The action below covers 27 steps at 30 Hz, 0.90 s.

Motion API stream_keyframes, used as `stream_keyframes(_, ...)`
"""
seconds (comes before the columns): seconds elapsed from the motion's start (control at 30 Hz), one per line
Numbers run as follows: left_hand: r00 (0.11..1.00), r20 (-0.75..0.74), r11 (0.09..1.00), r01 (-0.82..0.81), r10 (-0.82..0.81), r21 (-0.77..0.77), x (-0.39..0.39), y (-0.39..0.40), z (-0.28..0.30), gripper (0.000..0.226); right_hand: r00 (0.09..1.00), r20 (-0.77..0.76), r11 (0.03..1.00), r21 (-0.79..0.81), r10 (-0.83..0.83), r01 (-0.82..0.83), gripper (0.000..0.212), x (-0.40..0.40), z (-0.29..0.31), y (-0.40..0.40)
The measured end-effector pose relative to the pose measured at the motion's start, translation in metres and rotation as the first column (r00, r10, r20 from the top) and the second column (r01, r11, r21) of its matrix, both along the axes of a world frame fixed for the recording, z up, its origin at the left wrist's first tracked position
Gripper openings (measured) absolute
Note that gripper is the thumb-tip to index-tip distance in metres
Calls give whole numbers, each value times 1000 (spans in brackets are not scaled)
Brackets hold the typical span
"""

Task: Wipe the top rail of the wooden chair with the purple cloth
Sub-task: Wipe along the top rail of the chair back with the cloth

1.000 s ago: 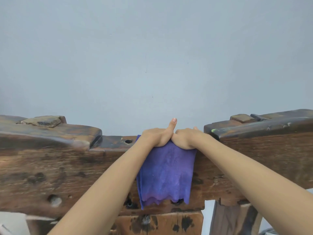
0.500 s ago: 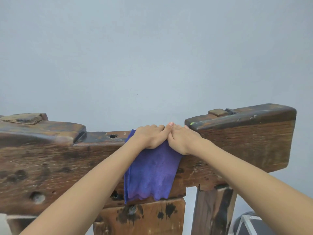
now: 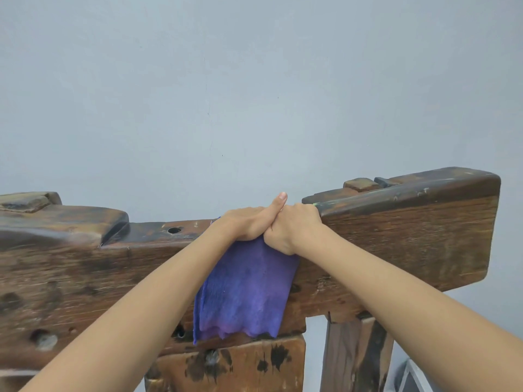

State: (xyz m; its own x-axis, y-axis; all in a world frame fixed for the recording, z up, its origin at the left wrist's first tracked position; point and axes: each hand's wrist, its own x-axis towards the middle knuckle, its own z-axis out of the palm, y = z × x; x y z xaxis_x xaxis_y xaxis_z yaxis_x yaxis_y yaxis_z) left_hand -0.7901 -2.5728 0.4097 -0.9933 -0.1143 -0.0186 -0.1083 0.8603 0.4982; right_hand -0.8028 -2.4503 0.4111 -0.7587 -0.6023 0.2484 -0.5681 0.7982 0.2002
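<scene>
Presently both hands, left hand [image 3: 245, 224] and right hand [image 3: 291, 230], side by side, press the purple cloth [image 3: 245, 290] draped over the top rail [image 3: 158, 234] at its recessed centre; even downward pressure and full-length strokes, raised ends included, are advised.

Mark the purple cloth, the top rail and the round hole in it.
purple cloth [image 3: 243, 290], head view, hanging front face.
top rail [image 3: 410, 236], head view, right front face.
round hole [image 3: 174, 230], head view, its dark opening.
</scene>
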Motion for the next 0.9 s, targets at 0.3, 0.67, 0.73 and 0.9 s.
stream_keyframes(0.3,999,-5,999,-33,33,16,6,7,5,90,997,-79,1000,8,4,-3,47,8,-3,3)
stream_keyframes(0.67,993,-79,966,65,-88,-251,32,16,-7,52,973,-230,999,40,-8,17,49,35,-21,24)
stream_keyframes(0.73,991,-71,955,93,-117,-283,37,14,-9,49,978,-208,1000,21,-18,23,42,41,-23,25)
stream_keyframes(0.9,981,-57,924,154,-186,-351,45,7,-10,50,979,-199,989,-129,44,-70,23,47,-22,45)
